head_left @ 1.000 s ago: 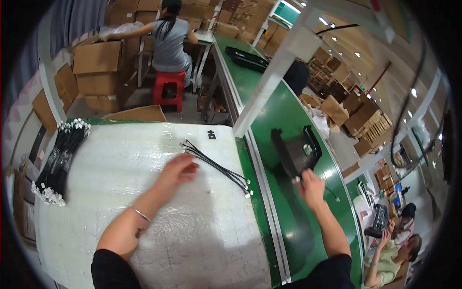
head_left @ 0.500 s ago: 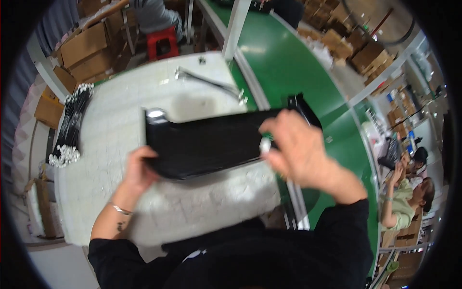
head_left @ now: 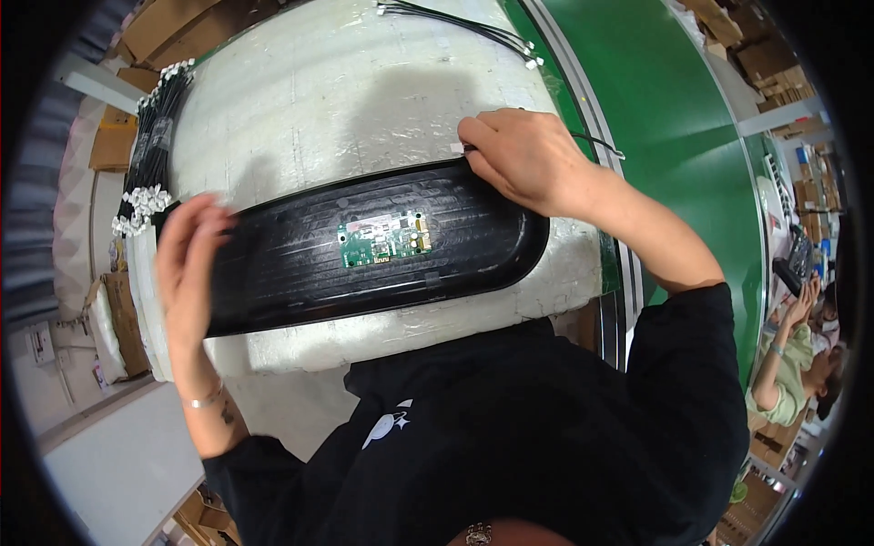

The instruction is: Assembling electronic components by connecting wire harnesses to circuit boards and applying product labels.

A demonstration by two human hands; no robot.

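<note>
A long black plastic shell (head_left: 291,264) with a rounded end lies hollow side up on the wrapped work surface. In its middle sits a green circuit board (head_left: 384,238). At the shell's far right rim, my right hand (head_left: 533,159) is closed on a black cable (head_left: 596,138); a white connector (head_left: 457,148) pokes out by the fingertips, and the other end trails right over the conveyor. My left hand (head_left: 188,264) is raised over the shell's left end, fingers stretched, loosely apart and blurred at the tips. Nothing shows in it; its thumb is hard to make out.
A bundle of black cables with white connectors (head_left: 157,150) lies along the left edge of the wrapped surface (head_left: 300,100). A few more cables (head_left: 464,29) lie at the far side. The green conveyor (head_left: 651,100) runs along the right. Beyond it a person (head_left: 785,378) sits in light green.
The shell has gone from being held up and tilted to lying flat, its inside and circuit board now showing. My left hand has let go of it. My right hand has moved toward its far rim.
</note>
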